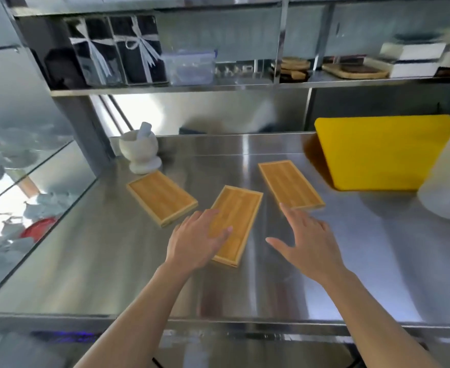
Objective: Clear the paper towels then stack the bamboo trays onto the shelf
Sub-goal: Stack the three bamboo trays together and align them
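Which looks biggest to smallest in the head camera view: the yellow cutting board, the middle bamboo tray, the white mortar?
1. Yellow cutting board, clearly the largest.
2. Middle bamboo tray, partly covered by the left hand.
3. White mortar, smallest. It stands farther from the camera than the tray, so this gap is less sure.

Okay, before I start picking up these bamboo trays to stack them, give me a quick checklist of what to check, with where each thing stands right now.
1. Paper towels gone from the counter: ok, none in view.
2. All trays empty: ok; left tray, middle tray and right tray hold nothing.
3. Trays lying flat and apart: ok, none overlap.
4. Hands free: ok; left hand is open over the middle tray, right hand open over the counter by the right tray's near end.
5. Grip on a tray: not ok, neither hand has closed on one.
6. Free room on the shelf: cannot tell, it is blurred and crowded.
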`<state>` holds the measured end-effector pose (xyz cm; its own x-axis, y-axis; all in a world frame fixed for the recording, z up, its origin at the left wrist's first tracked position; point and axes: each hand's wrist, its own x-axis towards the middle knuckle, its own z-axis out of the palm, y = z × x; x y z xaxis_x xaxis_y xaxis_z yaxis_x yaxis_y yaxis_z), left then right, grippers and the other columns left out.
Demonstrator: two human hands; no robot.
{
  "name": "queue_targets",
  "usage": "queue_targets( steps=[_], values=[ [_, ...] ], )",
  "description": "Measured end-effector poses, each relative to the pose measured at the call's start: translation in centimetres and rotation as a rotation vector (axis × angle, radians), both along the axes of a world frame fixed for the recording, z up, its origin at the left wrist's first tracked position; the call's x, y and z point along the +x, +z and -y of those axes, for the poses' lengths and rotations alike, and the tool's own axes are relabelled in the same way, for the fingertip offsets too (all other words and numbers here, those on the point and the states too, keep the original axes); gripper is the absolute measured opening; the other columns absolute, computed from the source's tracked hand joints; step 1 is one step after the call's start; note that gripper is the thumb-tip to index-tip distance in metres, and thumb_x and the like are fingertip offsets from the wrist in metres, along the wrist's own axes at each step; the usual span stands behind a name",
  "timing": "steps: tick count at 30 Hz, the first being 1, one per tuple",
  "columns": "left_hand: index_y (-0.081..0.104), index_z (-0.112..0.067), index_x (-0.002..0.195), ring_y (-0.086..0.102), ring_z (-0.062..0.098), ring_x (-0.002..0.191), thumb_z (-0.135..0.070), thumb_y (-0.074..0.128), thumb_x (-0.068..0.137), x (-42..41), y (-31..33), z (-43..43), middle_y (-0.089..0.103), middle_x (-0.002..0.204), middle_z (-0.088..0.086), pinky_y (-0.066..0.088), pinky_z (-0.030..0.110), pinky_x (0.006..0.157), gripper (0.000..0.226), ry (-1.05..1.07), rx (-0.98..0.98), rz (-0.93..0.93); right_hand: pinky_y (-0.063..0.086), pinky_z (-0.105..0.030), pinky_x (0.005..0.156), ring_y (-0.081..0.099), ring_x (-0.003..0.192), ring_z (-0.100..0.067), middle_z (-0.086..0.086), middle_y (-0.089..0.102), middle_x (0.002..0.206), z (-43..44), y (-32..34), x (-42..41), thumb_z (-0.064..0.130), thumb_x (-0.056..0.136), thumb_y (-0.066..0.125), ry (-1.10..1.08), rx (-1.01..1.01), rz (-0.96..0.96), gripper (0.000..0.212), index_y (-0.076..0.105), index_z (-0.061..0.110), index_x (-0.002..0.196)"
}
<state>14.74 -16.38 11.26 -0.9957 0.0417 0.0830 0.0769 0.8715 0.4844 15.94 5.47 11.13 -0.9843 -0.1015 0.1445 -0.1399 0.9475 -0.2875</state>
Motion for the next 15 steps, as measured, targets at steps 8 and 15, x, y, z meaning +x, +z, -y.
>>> queue_targets(
  steps=[8,15],
  values=[
    [0.048,-0.022,0.133,0.048,0.025,0.127,-0.057,0.050,0.083,-4.9,-3.5,1.4,0.054,0.136,0.002,0.037,0.042,0.105,0.060,0.082,0.085,0.099,0.024,-0.042,0.108,0.036,0.133,-0.022,-0.004,0.041,0.145,2.0,-3.8,-6.7,0.052,0.088,0.044,-0.042,-0.047,0.165,0.067,0.023,0.018,0.142],
    [0.046,-0.015,0.134,0.043,0.026,0.131,-0.039,0.056,0.088,-10.1,-7.4,2.2,0.051,0.139,0.006,0.034,0.042,0.109,0.053,0.224,0.122,0.238,0.042,-0.037,0.083,0.053,0.112,-0.031,-0.012,0.056,0.118,3.9,-7.9,-11.9,0.044,0.092,0.041,-0.162,-0.248,0.466,0.044,0.051,0.007,0.114]
  ],
)
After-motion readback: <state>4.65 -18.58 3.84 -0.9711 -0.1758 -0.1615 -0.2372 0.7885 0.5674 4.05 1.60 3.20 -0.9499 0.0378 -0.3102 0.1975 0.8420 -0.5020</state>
